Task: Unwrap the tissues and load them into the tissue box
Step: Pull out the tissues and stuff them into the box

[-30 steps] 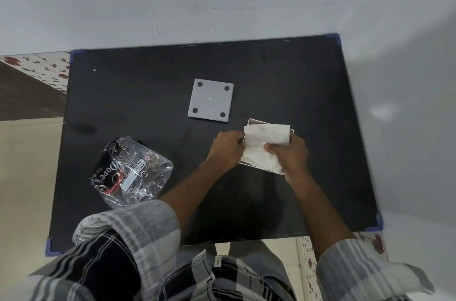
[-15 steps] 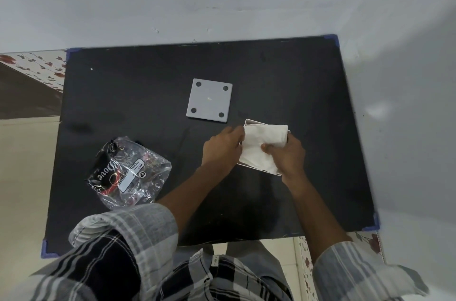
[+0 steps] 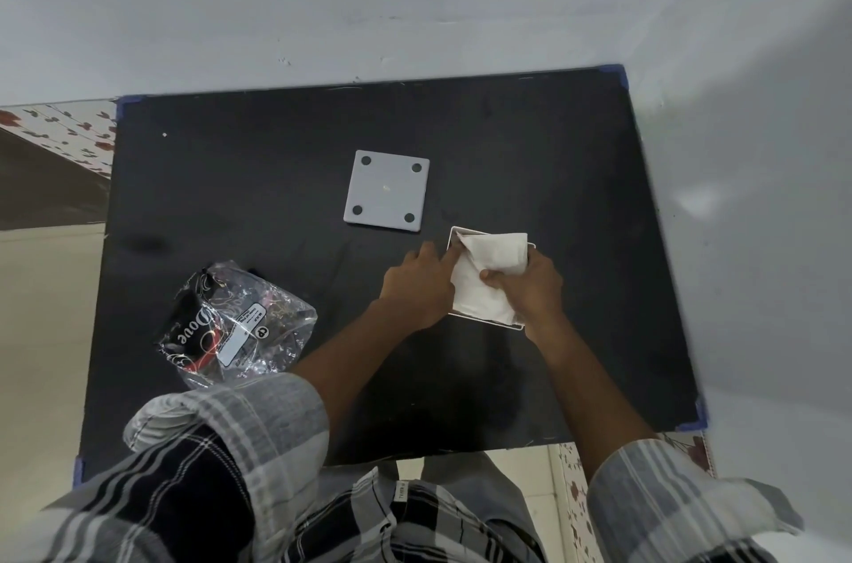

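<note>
A white stack of tissues (image 3: 488,272) lies partly inside an open white tissue box (image 3: 454,235) on the black table, right of centre. The stack sticks out above the box rim and is bent. My right hand (image 3: 530,290) grips the stack's right and near side, thumb on top. My left hand (image 3: 422,285) is at the box's left side, its fingers pushing on the stack's left edge at the far-left corner. The box's grey square lid (image 3: 386,192), with four round pads, lies flat just beyond and to the left.
A crumpled clear plastic wrapper (image 3: 235,327) with dark printing lies at the near left of the black table (image 3: 553,156). Grey walls close in behind and to the right. Checked sleeves and clothing fill the bottom of the view.
My left hand's fingers have moved up along the stack's left edge towards the box's far-left corner. My right hand holds on in the same place.
</note>
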